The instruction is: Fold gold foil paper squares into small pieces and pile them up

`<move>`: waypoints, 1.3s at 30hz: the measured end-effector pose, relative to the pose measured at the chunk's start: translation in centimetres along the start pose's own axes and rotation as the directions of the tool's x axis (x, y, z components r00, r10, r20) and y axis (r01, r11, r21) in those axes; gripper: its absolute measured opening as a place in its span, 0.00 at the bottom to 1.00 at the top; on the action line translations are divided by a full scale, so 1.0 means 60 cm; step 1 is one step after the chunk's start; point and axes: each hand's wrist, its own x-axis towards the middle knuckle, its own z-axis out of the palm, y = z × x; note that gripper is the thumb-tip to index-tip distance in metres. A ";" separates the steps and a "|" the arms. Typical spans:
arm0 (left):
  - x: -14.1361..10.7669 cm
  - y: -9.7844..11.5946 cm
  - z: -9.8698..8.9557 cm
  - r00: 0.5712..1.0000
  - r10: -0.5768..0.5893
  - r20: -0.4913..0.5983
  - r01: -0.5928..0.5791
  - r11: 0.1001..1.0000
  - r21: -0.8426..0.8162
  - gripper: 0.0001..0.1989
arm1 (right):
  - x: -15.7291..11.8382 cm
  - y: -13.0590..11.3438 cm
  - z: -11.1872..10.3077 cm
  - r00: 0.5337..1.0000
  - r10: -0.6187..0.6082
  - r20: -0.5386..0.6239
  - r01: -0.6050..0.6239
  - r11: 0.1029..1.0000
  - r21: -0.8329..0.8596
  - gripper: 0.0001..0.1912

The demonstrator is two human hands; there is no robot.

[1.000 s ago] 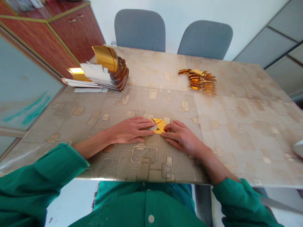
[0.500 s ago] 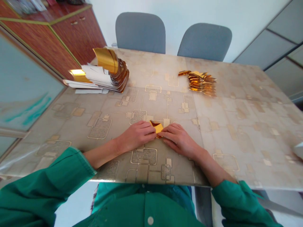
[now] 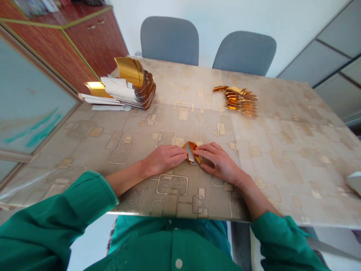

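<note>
A small folded piece of gold paper [image 3: 190,152], with some of its pale underside showing, lies on the patterned table between my hands. My left hand [image 3: 166,160] grips its left edge, fingers pressed together. On the other side, my right hand [image 3: 218,162] holds the right edge between thumb and fingers. My fingertips hide parts of the paper's two sides.
At the back left of the table [image 3: 180,124] is a stack of gold and white paper sheets [image 3: 121,88]. A row of folded gold pieces [image 3: 239,101] lies at the back right. Two grey chairs [image 3: 169,39] stand behind.
The gold paper has been turned or opened, so its pale underside now shows where a yellow-gold face was. My hands have moved slightly apart, with fingers still on it.
</note>
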 end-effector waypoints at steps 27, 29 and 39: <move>0.005 -0.002 -0.010 0.979 0.047 0.200 -0.026 0.994 -0.104 0.11 | 0.005 0.001 0.008 0.990 -0.139 0.010 0.137 0.960 -0.244 0.11; 0.005 -0.002 -0.012 0.979 0.038 0.202 -0.018 0.994 -0.105 0.10 | 0.005 0.000 0.005 0.992 -0.124 0.013 0.123 0.963 -0.241 0.12; 0.002 -0.002 -0.010 0.980 0.058 0.188 -0.038 0.994 -0.105 0.13 | 0.008 0.005 0.017 0.998 -0.001 -0.057 -0.004 0.997 -0.081 0.09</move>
